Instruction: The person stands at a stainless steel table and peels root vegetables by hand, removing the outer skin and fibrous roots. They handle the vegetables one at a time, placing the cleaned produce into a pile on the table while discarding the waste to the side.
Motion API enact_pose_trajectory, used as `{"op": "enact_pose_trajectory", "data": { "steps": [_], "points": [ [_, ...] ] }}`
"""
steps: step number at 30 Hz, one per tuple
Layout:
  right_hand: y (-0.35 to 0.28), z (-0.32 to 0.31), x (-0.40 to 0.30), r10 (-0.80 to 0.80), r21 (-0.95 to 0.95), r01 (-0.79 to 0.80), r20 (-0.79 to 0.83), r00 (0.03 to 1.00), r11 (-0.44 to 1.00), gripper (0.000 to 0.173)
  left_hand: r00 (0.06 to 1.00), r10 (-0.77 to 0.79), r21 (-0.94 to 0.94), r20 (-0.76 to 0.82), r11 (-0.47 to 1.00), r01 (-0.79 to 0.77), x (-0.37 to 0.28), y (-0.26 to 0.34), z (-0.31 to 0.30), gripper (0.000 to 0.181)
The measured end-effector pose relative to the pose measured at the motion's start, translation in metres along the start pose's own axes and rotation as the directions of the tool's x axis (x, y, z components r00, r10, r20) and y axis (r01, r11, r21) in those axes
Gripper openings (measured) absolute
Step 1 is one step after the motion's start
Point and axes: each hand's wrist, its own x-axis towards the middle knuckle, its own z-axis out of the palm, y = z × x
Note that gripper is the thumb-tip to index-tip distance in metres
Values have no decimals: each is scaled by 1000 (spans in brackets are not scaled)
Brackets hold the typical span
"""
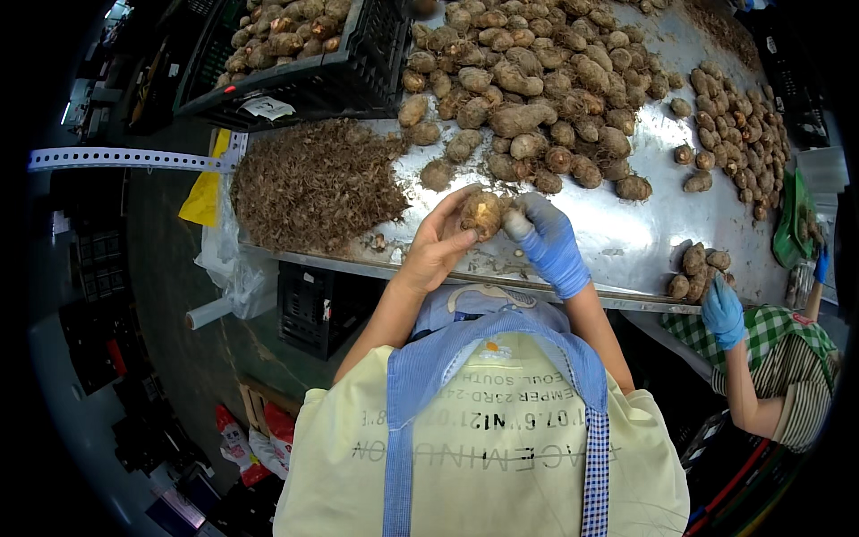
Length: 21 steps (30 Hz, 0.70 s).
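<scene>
A brown taro corm (482,213) with a pale cut spot is held between the thumb and fingers of my bare left hand (439,241). My right hand (545,236), in a blue glove with greyish, dirty fingers, has its fingers curled at the corm's right side; what lies inside them cannot be told. Both hands are above the front edge of the metal table (604,231). Just beyond them spreads a large heap of hairy taro corms (523,121). To the left lies a pile of brown root fibres and peelings (315,184).
A black plastic crate (322,87) of corms stands at the back left. At right, a co-worker's blue-gloved hand (723,312) touches a small group of corms (698,268). Another corm heap (745,127) and a green basket (792,221) are farther right. Below the table is a black crate (315,309).
</scene>
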Motion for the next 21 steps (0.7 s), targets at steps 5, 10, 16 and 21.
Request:
{"op": "enact_pose_trajectory", "data": {
  "steps": [5,10,16,21],
  "points": [
    [0,11,2,-116,-17,115,-78,990,993,22,998,-58,-1,26,998,59,2,1,-5,63],
    [24,-1,10,-1,-198,-32,-164,986,980,23,983,-109,-231,151,962,142,0,-3,-10,58],
    [21,9,-3,125,96,-122,-31,992,988,29,991,-122,-132,50,983,128,3,-8,-9,51],
    [1,16,-4,-90,-82,88,-17,996,993,24,986,-112,168,-120,977,132,2,-16,-2,52]
  ]
}}
